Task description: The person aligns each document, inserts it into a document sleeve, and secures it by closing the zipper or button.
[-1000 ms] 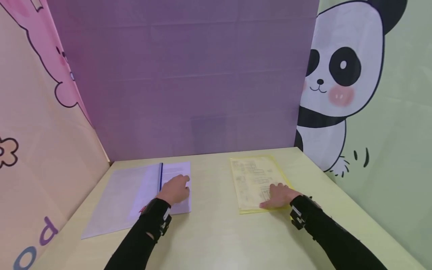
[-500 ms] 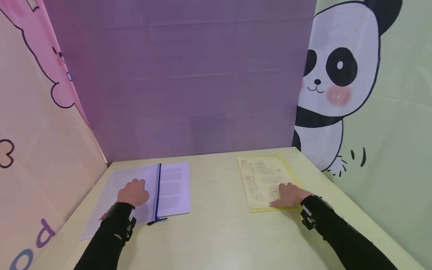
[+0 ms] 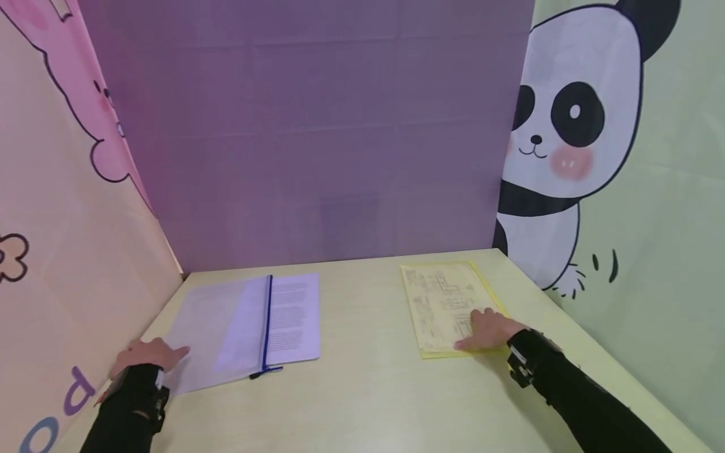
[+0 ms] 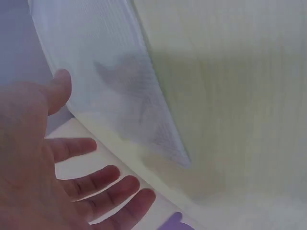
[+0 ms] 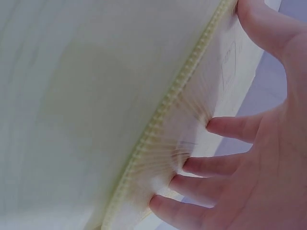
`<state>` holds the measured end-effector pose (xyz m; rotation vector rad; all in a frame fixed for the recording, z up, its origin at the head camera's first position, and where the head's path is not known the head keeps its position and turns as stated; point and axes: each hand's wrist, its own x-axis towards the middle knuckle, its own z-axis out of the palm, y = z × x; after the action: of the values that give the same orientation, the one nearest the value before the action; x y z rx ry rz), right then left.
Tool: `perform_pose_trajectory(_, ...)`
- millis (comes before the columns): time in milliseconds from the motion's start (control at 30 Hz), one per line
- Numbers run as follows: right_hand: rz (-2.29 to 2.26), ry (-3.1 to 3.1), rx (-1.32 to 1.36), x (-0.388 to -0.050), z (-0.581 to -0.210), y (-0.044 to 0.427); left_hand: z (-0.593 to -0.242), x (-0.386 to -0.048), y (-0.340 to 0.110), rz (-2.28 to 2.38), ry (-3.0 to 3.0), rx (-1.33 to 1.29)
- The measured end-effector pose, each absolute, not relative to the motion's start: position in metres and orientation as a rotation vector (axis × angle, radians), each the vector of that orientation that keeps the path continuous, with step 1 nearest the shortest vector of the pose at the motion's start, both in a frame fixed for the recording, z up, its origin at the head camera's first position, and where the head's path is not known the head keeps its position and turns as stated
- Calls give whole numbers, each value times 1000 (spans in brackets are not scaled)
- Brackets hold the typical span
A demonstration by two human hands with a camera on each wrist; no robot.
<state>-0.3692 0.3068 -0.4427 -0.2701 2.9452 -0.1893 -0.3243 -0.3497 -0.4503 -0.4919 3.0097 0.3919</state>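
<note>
- Blue-zipped translucent plastic pouch (image 3: pixel 198 327): lying beside spread left hand (image 3: pixel 148 354); white printed sheet (image 3: pixel 293 321) protruding, seemingly unfinished.
- Yellow-edged plastic pouch (image 3: pixel 438 299): lying under splayed right hand (image 3: pixel 488 330), seemingly complete.

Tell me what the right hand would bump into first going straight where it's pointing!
Most likely the yellow-edged document folder: the fingertips of the right hand seem to touch it, though depth is unclear.
</note>
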Motion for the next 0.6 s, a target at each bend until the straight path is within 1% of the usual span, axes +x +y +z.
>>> perform_pose_trajectory(100,-171,2950,-256,-370,-445,309,-452,-318,-358,431,2949,-545)
perform_pose_trajectory(333,-164,2936,-203,-369,-442,310,-450,-299,-362,429,2905,-492)
perform_pose_trajectory(600,-239,2927,-212,-369,-438,328,-447,-299,-366,441,2966,-468)
